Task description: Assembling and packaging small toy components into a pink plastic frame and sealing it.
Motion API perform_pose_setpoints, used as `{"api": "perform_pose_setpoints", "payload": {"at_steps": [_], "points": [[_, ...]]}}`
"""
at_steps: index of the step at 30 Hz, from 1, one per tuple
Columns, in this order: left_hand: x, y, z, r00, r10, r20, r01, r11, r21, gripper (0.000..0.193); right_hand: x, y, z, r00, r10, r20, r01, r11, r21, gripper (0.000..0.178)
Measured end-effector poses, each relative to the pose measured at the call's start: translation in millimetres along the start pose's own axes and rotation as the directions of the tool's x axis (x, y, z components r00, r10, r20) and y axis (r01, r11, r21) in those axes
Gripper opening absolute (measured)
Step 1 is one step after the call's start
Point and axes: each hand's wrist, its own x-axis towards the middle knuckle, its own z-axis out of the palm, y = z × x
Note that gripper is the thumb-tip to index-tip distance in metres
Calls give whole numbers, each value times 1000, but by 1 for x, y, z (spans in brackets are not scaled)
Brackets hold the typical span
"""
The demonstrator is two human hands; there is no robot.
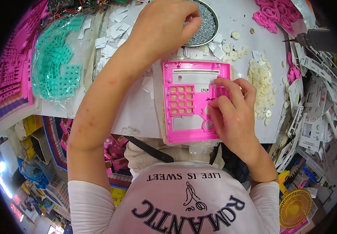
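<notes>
A pink plastic casing point(180, 134) with a grid of square keypad openings lies on the table in front of me. Over its right side is my right hand point(234, 105), thumb and fingertips drawn together against a small part near the casing's middle; what they pinch is too small to make out. My left hand point(168, 25) reaches far forward to the round metal bowl point(216, 29) of small silver screws point(203, 29). Its fingers are curled at the bowl's left side, thumb against the forefinger, and whatever lies between them is hidden.
Cream plastic discs point(260, 82) are scattered right of the casing. White paper pieces point(116, 31) and a clear bag of green plastic parts point(59, 74) lie to the left. At right, a power screwdriver point(318, 40) points inward above piled white panels point(316, 105). Pink parts point(277, 13) sit beyond.
</notes>
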Motion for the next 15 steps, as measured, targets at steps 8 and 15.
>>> {"api": "perform_pose_setpoints", "payload": {"at_steps": [8,15], "points": [[13,-28,28,986,42,159,-73,978,195,17,12,1,-8,993,-74,93,83,991,-106,17],[14,-25,31,982,17,190,-63,969,239,26,14,-2,-10,993,-63,105,74,992,-106,22]]}}
